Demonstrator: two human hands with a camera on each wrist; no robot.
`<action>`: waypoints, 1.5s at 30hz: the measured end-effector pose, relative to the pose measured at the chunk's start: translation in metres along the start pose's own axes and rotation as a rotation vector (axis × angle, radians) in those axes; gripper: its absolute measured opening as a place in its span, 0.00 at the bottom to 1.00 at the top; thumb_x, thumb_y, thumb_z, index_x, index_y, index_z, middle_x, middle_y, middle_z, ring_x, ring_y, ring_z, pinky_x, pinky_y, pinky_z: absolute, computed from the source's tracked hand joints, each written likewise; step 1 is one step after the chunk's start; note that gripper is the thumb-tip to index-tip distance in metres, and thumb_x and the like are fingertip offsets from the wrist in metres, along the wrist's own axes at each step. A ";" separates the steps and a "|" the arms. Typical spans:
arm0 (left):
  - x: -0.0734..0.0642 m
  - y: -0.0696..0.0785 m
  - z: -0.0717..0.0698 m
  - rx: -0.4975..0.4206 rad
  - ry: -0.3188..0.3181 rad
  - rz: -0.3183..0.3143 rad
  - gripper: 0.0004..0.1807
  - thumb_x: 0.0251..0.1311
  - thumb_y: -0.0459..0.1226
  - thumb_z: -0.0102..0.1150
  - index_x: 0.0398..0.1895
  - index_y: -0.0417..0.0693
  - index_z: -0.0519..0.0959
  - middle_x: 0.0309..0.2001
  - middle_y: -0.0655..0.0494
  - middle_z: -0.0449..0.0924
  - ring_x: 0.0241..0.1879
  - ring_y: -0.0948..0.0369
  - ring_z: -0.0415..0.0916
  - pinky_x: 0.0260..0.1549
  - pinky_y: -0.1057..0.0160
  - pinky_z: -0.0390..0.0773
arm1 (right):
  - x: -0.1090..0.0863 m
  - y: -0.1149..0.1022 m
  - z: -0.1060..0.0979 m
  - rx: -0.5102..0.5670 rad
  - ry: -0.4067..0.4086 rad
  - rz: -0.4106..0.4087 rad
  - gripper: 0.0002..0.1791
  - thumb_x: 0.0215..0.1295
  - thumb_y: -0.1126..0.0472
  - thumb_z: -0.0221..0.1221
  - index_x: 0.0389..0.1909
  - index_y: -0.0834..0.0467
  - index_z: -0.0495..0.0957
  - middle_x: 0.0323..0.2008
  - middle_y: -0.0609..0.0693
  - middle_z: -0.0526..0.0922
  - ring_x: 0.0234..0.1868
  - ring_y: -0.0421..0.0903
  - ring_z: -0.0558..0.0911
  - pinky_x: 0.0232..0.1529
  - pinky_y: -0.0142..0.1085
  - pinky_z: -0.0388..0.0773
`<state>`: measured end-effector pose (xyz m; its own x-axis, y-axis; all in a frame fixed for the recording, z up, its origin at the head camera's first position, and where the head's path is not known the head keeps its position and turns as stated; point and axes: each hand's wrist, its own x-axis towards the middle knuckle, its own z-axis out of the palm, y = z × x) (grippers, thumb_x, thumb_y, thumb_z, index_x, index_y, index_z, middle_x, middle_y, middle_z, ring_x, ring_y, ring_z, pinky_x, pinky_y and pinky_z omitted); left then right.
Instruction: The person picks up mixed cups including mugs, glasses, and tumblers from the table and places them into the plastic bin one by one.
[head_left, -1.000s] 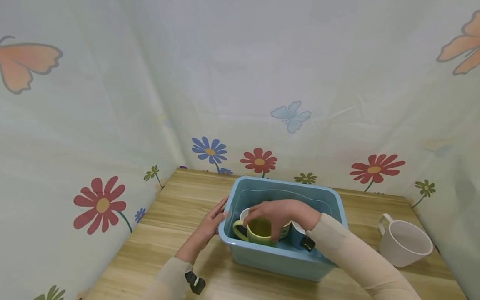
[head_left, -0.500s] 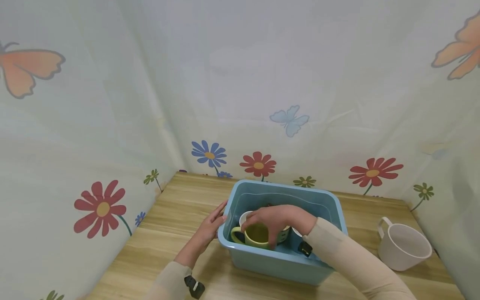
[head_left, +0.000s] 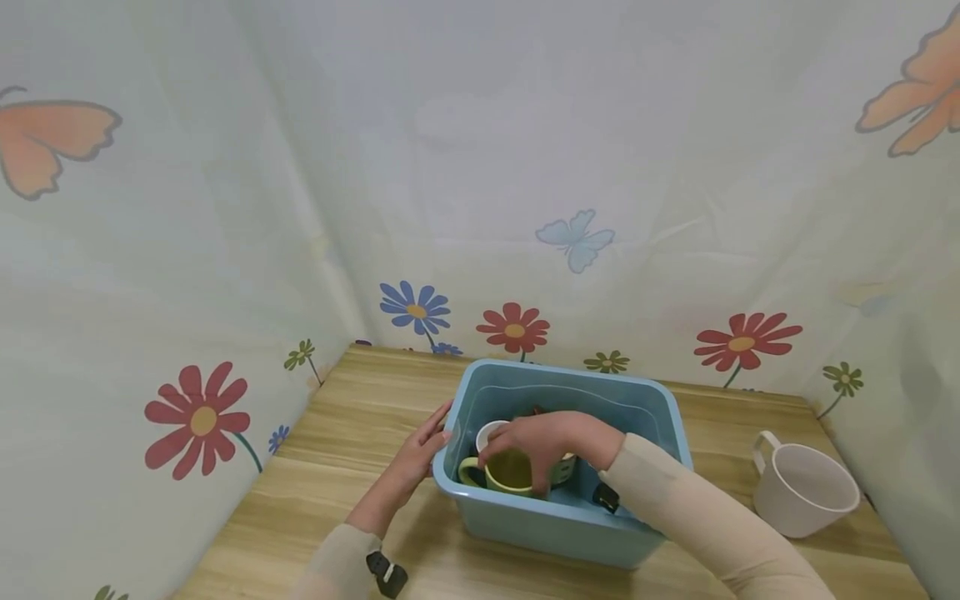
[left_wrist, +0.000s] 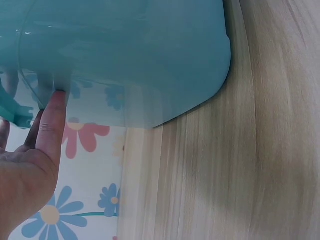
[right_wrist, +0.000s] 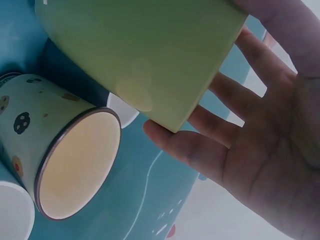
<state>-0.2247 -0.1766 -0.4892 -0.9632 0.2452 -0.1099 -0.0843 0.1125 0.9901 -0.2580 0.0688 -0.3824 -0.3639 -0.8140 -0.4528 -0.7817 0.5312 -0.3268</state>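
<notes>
Inside a light blue plastic bin [head_left: 562,507] on the wooden table, my right hand [head_left: 536,446] grips a yellow-green mug [head_left: 512,473] by its upper rim. Its handle points left. In the right wrist view the fingers spread along the wall of the mug [right_wrist: 140,55], with the thumb on the other side. My left hand [head_left: 412,458] rests at the bin's left end, thumb by the rim. The left wrist view shows its fingers straight, touching the outer wall of the bin [left_wrist: 125,55].
A white cup [head_left: 491,432] stands in the bin behind the green mug. Beside that mug is a pale cup [right_wrist: 75,155] with dark rim and printed spots; another white-rimmed cup [right_wrist: 15,210] is partly seen. A large white mug [head_left: 806,492] stands right of the bin. A flowered curtain [head_left: 600,167] hangs behind.
My right hand and the yellow-green mug have shifted slightly left and lower inside the bin. The left hand stays at the bin's end. The head view has tilted slightly.
</notes>
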 end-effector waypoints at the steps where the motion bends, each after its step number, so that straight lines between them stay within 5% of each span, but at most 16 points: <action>1: 0.000 0.000 0.000 -0.001 0.004 0.000 0.35 0.76 0.43 0.46 0.83 0.54 0.51 0.76 0.30 0.60 0.54 0.56 0.80 0.40 0.63 0.83 | 0.000 -0.001 0.000 0.000 -0.003 0.008 0.44 0.53 0.60 0.76 0.72 0.41 0.70 0.73 0.45 0.69 0.67 0.45 0.68 0.72 0.49 0.69; 24: 0.000 0.000 -0.004 0.002 -0.003 0.012 0.36 0.76 0.44 0.45 0.83 0.53 0.50 0.76 0.30 0.59 0.55 0.55 0.81 0.41 0.63 0.84 | 0.007 -0.005 0.013 -0.005 -0.002 0.090 0.42 0.52 0.61 0.77 0.69 0.38 0.73 0.72 0.46 0.71 0.69 0.47 0.69 0.76 0.49 0.66; 45: 0.000 -0.002 -0.001 -0.001 0.003 0.006 0.36 0.75 0.43 0.47 0.83 0.54 0.51 0.76 0.30 0.60 0.50 0.59 0.81 0.40 0.64 0.83 | 0.011 -0.002 0.026 -0.048 0.022 0.108 0.40 0.49 0.59 0.79 0.64 0.37 0.75 0.65 0.45 0.74 0.62 0.45 0.70 0.66 0.43 0.74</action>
<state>-0.2251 -0.1776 -0.4910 -0.9646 0.2427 -0.1032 -0.0784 0.1096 0.9909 -0.2476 0.0648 -0.4085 -0.4578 -0.7581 -0.4644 -0.7604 0.6045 -0.2373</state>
